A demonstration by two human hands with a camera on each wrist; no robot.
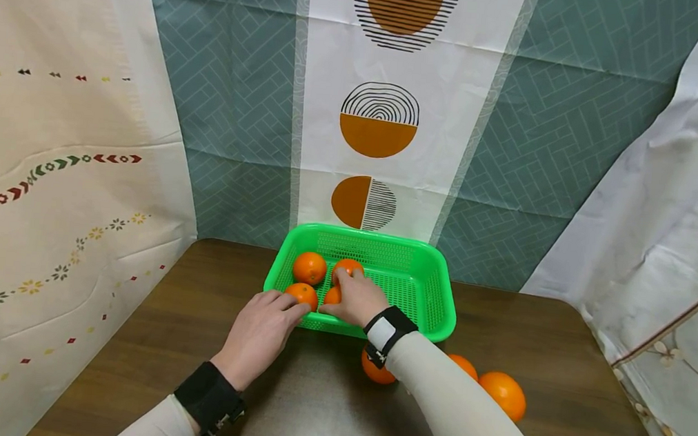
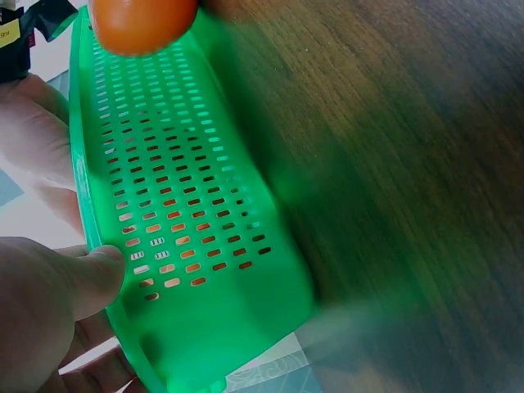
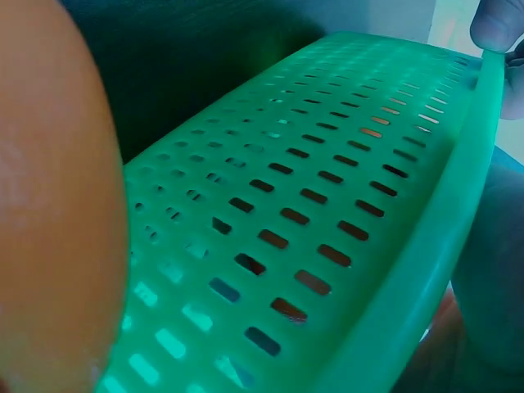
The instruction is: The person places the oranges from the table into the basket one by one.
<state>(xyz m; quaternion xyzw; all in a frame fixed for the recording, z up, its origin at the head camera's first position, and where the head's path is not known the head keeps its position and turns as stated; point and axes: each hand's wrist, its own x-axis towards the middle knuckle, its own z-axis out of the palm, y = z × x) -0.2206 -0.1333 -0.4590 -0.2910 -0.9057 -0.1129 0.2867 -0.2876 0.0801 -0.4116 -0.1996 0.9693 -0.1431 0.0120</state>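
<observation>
Fingers of the right hand curl over an orange inside the basket; fingers of the left hand, loosely extended, rest on the basket's near rim by another orange. Wooden table: green perforated basket at its far edge, centre. Four oranges lie in the basket's left half; three loose oranges lie on the table just before the basket's near right corner. Step judged: placing fruit into the basket. Next move calls for letting go of the held orange, then reaching for the loose ones.
</observation>
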